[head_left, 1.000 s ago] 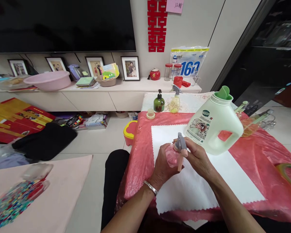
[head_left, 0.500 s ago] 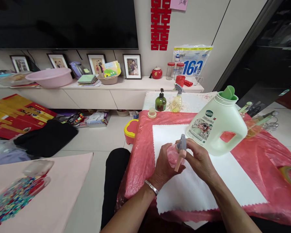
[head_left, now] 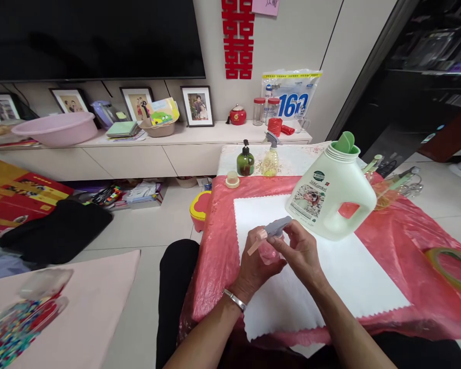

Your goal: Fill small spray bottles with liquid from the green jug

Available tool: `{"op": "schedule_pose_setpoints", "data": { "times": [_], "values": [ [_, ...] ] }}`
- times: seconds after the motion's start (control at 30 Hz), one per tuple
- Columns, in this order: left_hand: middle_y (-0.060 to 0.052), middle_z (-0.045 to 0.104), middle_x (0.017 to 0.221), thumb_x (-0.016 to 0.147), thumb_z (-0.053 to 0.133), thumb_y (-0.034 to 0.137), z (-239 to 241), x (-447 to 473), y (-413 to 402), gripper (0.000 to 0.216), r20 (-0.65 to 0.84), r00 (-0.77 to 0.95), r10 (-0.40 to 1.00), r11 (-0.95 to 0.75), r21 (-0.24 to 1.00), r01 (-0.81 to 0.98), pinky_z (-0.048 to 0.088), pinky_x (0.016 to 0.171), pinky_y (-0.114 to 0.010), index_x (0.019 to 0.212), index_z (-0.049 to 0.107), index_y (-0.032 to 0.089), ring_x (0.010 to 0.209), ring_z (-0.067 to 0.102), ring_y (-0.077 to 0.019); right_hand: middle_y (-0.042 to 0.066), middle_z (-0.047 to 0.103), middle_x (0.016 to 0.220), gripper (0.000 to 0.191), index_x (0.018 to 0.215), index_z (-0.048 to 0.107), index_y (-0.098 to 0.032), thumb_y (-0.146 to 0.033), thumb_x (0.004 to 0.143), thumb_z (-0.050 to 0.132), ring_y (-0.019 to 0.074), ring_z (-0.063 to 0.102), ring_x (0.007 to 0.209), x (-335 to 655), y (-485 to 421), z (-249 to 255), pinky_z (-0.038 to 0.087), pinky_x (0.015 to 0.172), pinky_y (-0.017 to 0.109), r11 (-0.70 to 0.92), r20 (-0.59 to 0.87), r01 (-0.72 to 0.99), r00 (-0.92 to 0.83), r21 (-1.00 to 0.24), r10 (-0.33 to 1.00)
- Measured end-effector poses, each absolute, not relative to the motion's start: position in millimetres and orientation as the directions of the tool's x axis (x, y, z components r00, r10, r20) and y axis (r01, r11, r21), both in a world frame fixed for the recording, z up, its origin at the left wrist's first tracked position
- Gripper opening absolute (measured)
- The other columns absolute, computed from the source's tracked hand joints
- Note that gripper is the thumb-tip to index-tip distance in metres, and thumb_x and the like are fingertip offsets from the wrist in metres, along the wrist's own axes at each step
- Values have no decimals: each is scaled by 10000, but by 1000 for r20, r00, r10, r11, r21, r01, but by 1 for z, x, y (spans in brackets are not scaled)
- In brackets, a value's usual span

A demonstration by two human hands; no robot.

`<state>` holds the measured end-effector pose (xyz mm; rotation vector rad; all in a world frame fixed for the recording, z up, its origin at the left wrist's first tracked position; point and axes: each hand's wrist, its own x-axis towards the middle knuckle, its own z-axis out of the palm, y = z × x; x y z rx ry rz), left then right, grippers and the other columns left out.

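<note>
My left hand [head_left: 254, 264] is wrapped round a small pink spray bottle [head_left: 269, 251] over the white cloth [head_left: 322, 287]. My right hand [head_left: 298, 249] pinches the bottle's grey trigger head [head_left: 275, 226], whose pink trigger sticks out to the left. Just beyond my hands stands a large pale green detergent jug [head_left: 332, 195] with its green cap flipped open. A silver bracelet sits on my left wrist.
The red plastic-covered table [head_left: 415, 241] also carries a dark green pump bottle [head_left: 245, 160], a yellow spray bottle [head_left: 270, 158], a small cap [head_left: 232, 179], scissors and a tape roll [head_left: 451, 262] at right. Left lie floor clutter and a low TV cabinet.
The trigger head has turned: its trigger pointed down toward me before and now points left. Both hands stay on the bottle. The camera has shifted a little to the right.
</note>
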<state>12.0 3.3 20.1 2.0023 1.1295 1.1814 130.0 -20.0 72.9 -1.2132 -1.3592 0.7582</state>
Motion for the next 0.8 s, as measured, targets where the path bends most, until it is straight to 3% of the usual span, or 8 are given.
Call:
{"op": "schedule_pose_setpoints", "data": {
  "times": [0.17,0.27,0.43,0.67,0.8],
  "values": [
    [-59,736,988,761,729,342,37,12,5,342,453,332,827,-561,692,453,558,940,-487,1078,665,232,977,674,-292,34,650,1050,225,1004,701,-226,-398,860,718,184,608,992,127,-21,76,477,881,296,260,284,183,119,-948,951],
    [-51,748,962,759,720,322,39,12,5,270,469,349,811,-583,698,416,556,949,-486,1014,677,246,996,677,-292,33,656,968,225,959,716,-217,-406,839,740,182,614,936,126,-21,77,481,848,292,246,268,162,129,-956,955],
    [-62,736,1007,681,753,283,40,11,5,409,478,279,833,-549,774,315,600,832,-411,1073,651,225,945,690,-269,29,676,996,334,1058,663,-213,-427,820,759,185,627,935,119,-21,72,509,881,319,229,241,90,169,-969,956],
    [-42,753,1054,723,731,244,46,11,3,423,525,333,783,-622,667,411,542,1007,-506,1137,647,266,996,701,-283,44,662,1064,321,1041,694,-194,-480,901,651,206,612,1014,132,-27,75,486,910,305,203,206,81,32,-976,978],
    [-59,738,1061,651,780,246,34,11,2,501,479,266,837,-548,738,394,585,943,-494,1125,621,257,1018,695,-302,44,666,1039,304,1056,692,-202,-464,907,652,205,613,997,137,-26,73,488,915,326,186,187,26,18,-982,982]
  ]
}}
